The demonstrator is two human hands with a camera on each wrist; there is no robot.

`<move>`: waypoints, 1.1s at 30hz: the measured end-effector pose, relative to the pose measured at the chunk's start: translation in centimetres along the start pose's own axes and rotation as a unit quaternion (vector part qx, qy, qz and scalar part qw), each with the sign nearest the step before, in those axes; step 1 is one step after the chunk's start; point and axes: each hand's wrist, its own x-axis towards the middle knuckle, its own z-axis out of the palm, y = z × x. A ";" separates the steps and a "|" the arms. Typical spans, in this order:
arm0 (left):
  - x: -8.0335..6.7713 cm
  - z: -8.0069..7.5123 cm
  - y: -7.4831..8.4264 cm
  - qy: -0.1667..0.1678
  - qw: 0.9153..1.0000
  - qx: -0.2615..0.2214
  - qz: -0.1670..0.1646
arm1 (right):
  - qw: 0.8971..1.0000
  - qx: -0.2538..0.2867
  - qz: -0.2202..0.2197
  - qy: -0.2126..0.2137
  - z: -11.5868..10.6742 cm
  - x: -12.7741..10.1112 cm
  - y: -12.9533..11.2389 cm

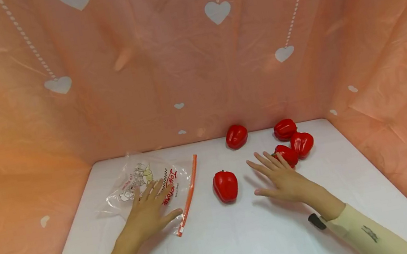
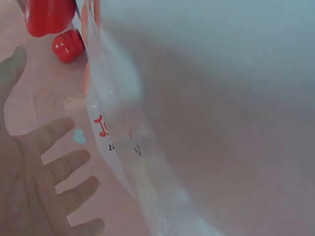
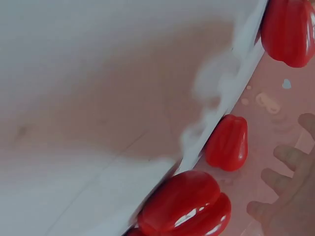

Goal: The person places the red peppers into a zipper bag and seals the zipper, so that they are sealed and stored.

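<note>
With fingers spread, the left hand (image 1: 147, 214) hovers over a clear zip bag (image 1: 174, 182) with an orange zip strip and printed cartoon figures. The left wrist view shows a gap between this palm and the bag (image 2: 118, 123). The right hand (image 1: 284, 181), its fingers also spread, is over the table near a group of red bell peppers, overlapping the nearest pepper (image 1: 287, 154) in the head view. Between the hands stands a single red bell pepper (image 1: 226, 186), stem up. Neither hand holds anything.
Two more peppers, one at the back (image 1: 285, 129) and one at the right (image 1: 302, 145), complete the group. Another pepper (image 1: 236, 136) lies by the back edge of the white table (image 1: 217, 251). Orange cloth (image 1: 191, 56) with pale hearts encloses the back and sides.
</note>
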 end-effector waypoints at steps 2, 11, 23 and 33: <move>0.2 0.1 0.2 0.000 1.000 0.000 0.003 | 1.000 0.003 -0.007 -0.003 0.1 0.3 -0.1; 1.1 0.7 1.3 -0.017 1.000 0.011 0.004 | 0.999 0.000 -0.046 0.001 0.2 1.8 -0.7; 1.6 1.0 2.5 -0.016 1.000 -0.001 0.003 | 0.996 -0.007 -0.082 -0.017 0.6 3.8 -1.4; 2.2 1.2 3.0 -0.047 0.999 -0.002 -0.007 | 0.994 -0.004 -0.107 -0.023 0.7 5.4 -2.0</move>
